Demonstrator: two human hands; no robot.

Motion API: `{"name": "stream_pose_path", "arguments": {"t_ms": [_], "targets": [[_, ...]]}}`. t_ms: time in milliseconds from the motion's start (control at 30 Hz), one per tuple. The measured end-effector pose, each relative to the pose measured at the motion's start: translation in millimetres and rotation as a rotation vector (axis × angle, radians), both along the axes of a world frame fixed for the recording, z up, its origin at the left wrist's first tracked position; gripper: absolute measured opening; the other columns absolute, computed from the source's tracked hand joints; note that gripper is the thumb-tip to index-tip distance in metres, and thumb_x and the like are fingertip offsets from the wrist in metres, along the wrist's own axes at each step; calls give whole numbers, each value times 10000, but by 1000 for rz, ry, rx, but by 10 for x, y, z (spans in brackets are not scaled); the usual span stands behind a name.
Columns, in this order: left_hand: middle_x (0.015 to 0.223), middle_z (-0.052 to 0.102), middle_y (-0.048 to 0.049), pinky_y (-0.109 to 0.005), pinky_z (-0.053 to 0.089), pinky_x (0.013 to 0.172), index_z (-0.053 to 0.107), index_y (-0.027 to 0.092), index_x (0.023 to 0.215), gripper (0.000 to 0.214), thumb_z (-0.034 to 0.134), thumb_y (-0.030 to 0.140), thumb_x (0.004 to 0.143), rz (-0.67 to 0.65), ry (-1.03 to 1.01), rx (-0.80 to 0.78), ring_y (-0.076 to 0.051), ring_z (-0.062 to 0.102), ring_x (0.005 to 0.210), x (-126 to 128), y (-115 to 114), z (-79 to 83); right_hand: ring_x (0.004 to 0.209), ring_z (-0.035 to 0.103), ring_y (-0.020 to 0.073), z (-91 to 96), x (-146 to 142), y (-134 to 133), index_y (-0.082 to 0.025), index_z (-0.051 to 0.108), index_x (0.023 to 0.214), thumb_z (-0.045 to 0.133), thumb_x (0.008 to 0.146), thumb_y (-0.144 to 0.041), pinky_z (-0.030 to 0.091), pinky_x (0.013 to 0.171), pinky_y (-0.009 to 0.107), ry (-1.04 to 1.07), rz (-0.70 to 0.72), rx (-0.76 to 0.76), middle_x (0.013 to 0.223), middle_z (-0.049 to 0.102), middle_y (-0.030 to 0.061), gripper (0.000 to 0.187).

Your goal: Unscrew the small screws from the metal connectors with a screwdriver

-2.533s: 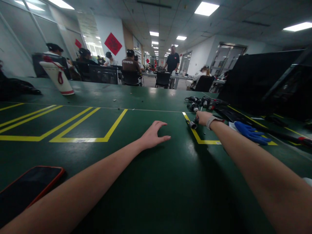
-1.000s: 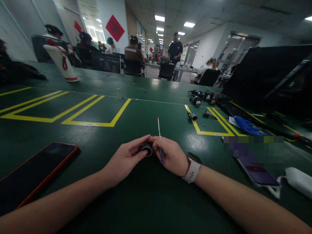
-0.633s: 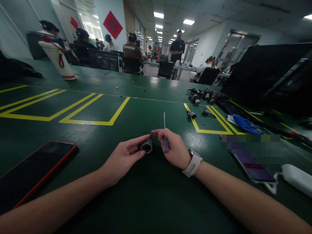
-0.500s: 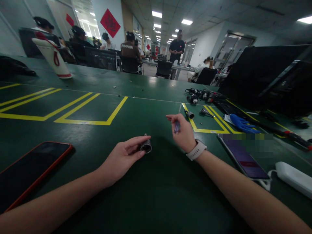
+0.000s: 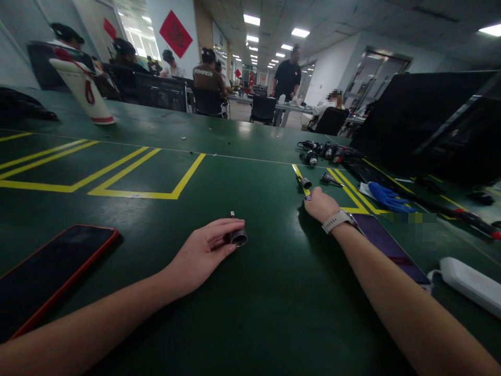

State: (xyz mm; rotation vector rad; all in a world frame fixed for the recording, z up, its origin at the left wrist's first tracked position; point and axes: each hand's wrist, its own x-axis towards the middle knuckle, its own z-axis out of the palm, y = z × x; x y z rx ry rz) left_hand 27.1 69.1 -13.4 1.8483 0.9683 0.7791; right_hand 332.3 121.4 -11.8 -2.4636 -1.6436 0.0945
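My left hand (image 5: 198, 256) is closed around a dark metal cup-shaped part (image 5: 239, 239), its round hollow end facing me and a thin shiny shank standing up behind my fingers. My fingers hide part of its body. Farther right and forward, my right hand (image 5: 323, 204), with a watch on the wrist, is low over the table with fingers bent together. A small purple-and-white thing (image 5: 308, 198) shows at its fingertips, too small to name. Just beyond these fingertips lies a similar cup-shaped metal part (image 5: 305, 183) on yellow tape. Another metal part with a slim shaft (image 5: 331, 180) lies to its right.
The green table (image 5: 250, 313) carries yellow tape outlines (image 5: 135, 195). An orange-edged phone (image 5: 58, 277) lies left; another phone (image 5: 385, 245) and a white charger (image 5: 469, 284) lie right. Blue gloves (image 5: 385, 197), black tools (image 5: 326, 151) and a white cup (image 5: 84, 94) stand or lie farther off.
My right hand has moved right, forward and down toward the taped square. The left hand, still holding the cup-shaped part, has shifted slightly right.
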Motion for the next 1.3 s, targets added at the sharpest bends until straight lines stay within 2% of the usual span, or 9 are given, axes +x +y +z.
{"name": "stream_pose_path", "arguments": {"t_ms": [267, 400, 533, 600, 700, 800, 1000, 1133, 1300], "targets": [[1294, 552, -21, -433, 442, 1000, 557, 294, 1218, 457, 462, 107, 812, -105, 282, 416, -207, 526, 1173, -48, -66, -81, 1122, 544, 268, -4, -869, -602, -145, 525, 955, 464, 823, -178, 468, 881, 365, -2, 405, 42, 1145, 590, 186, 149], [1327, 518, -65, -392, 468, 977, 529, 245, 1247, 457, 407, 85, 836, -132, 359, 550, -202, 518, 1187, -60, -122, -94, 1241, 447, 323, -78, -1238, -932, -90, 513, 1076, 490, 769, -88, 408, 993, 486, 135, 670, 203, 1266, 514, 241, 309], [1327, 518, -116, -424, 475, 964, 504, 200, 1268, 504, 370, 34, 811, -151, 408, 697, -233, 504, 1206, -85, -184, -74, 1271, 416, 322, -102, -1352, -1086, -102, 441, 1215, 511, 746, -68, 355, 1043, 526, 351, 772, 226, 1329, 470, 229, 476], [1331, 516, -126, -439, 472, 966, 474, 193, 1293, 538, 370, 19, 795, -175, 430, 754, -246, 489, 1222, -96, -205, -67, 1268, 424, 287, -86, -1344, -1101, -157, 457, 1176, 513, 758, -75, 345, 1051, 510, 493, 797, 229, 1324, 488, 174, 431], [1339, 509, -125, -430, 468, 973, 424, 193, 1331, 551, 385, 32, 805, -170, 432, 784, -244, 485, 1225, -101, -206, -71, 1084, 566, 230, -46, -1317, -1086, -194, 481, 1059, 513, 794, -111, 463, 920, 440, 730, 774, 222, 1158, 594, 110, 280], [1319, 526, -104, -414, 464, 982, 454, 204, 1309, 492, 407, 79, 836, -102, 378, 726, -229, 511, 1195, -92, -168, -80, 798, 612, 172, -5, -1291, -1059, -210, 502, 988, 501, 844, -198, 513, 704, 343, 918, 720, 255, 931, 633, 50, 145], [1232, 586, -56, -394, 484, 962, 613, 214, 1130, 350, 531, 170, 793, 130, 91, 260, -219, 573, 1118, -37, -82, -25, 732, 608, 144, 56, -1179, -993, -204, 575, 1000, 434, 912, -360, 486, 665, 298, 1158, 575, 575, 788, 639, 23, 228], [1215, 621, -33, -404, 445, 998, 629, 238, 1097, 383, 601, 147, 726, 213, -112, -67, -213, 607, 1082, -6, -66, 41, 578, 550, 115, 73, -1131, -971, -172, 600, 754, 429, 913, -377, 437, 547, 256, 1131, 546, 625, 605, 564, -6, 310], [1104, 691, -30, -417, 433, 1003, 660, 248, 1062, 410, 651, 123, 672, 270, -173, -215, -228, 623, 1062, 8, -57, 78, 488, 477, 97, 65, -1146, -963, -170, 551, 657, 431, 903, -345, 374, 484, 239, 947, 482, 590, 525, 490, -31, 325]]}}
